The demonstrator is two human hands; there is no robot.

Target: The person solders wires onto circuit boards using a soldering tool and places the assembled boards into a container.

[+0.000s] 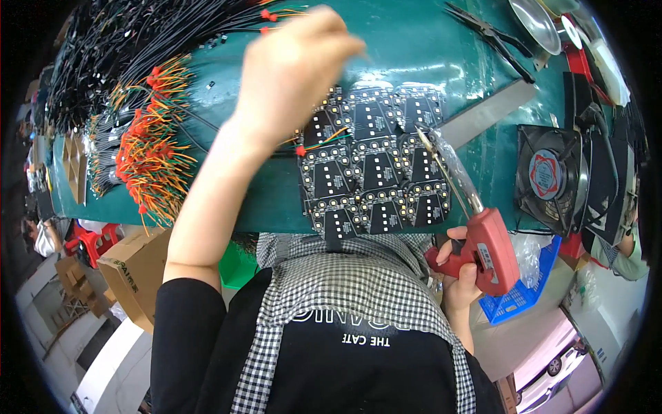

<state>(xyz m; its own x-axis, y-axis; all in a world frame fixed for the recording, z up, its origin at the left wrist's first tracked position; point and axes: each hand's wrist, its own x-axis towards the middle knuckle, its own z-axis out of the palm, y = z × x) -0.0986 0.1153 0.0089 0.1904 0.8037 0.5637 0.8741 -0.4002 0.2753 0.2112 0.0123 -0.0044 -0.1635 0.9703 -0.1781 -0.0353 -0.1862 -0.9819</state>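
My right hand (458,272) is wrapped round the handle of a red soldering gun (491,252). The gun's thin metal tip points up and left, above the right side of a panel of black circuit boards (378,172). Rows of small pale parts dot these boards. My left hand (296,69) is raised over the panel's far left corner, its fingers smeared by motion; whether they hold anything is unclear. Across the panel's left side lies a red connector (301,150) with orange and green wires, partly below my left wrist.
Bundled wires with red connectors (155,152) and black cables (138,48) cover the left of the green table (407,41). To the right are long-nosed pliers (493,38), a flat metal bar (489,114), a black fan (552,176) and a metal bowl (536,24).
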